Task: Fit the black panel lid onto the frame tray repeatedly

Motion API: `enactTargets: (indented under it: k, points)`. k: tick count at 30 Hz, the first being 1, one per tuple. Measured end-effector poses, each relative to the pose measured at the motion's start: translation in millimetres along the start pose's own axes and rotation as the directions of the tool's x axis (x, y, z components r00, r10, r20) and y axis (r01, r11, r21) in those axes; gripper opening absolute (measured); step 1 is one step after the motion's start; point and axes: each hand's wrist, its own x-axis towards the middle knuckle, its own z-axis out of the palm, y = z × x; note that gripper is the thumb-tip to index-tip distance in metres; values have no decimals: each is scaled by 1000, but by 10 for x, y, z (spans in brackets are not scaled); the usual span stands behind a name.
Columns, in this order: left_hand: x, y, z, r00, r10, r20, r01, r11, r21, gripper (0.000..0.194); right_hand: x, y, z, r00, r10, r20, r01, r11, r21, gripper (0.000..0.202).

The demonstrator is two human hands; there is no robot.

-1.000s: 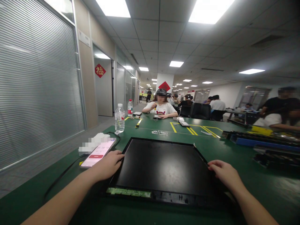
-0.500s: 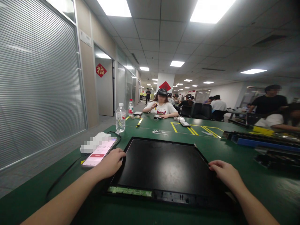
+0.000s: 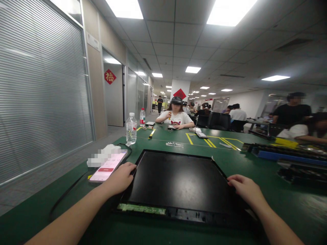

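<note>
A black display panel lies face up on the green table in front of me, its near edge showing a green circuit board strip. My left hand grips the panel's left edge, fingers curled over the frame. On the opposite side my right hand pinches the right edge between thumb and fingers. Just left of my left hand lies a phone with a lit pink-white screen.
Beyond the phone stand a clear water bottle and a red-capped bottle. Small metallic pieces lie past the panel. Black and blue long parts occupy the right side. A person sits opposite, working with a screwdriver.
My hands and the panel stay practically where they were. In the background, the standing person at the right has shifted slightly, and a distant walker has come a little nearer.
</note>
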Motion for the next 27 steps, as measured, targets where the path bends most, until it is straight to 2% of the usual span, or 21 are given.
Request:
enactTargets:
  k: [4, 8, 12, 15, 19, 24, 27]
  points:
    - [5, 4, -2, 1000, 7, 27, -8, 1000, 17, 46, 4, 10, 3, 1000, -8, -5, 8, 1000, -25, 26]
    - [-3, 8, 12, 1000, -3, 10, 3, 1000, 17, 49, 22, 41, 8, 1000, -12, 2, 12, 999, -32, 26]
    - [-1, 14, 40, 997, -75, -7, 76, 995, 63, 54, 33, 59, 12, 1000, -19, -4, 19, 999, -35, 26]
    - [15, 5, 54, 993, -116, -1, 116, 989, 95, 48, 30, 52, 15, 1000, -16, 0, 16, 999, -32, 26]
    - [26, 0, 45, 995, -101, 19, 99, 990, 96, 39, 28, 45, 19, 1000, -14, 2, 14, 1000, -28, 25]
    - [15, 24, 11, 997, -76, 1, 76, 994, 82, 39, 31, 50, 16, 1000, -23, -3, 23, 999, -29, 25]
    - [21, 21, -4, 998, -65, -8, 65, 998, 18, 40, 21, 42, 10, 1000, -27, -4, 27, 999, -31, 26]
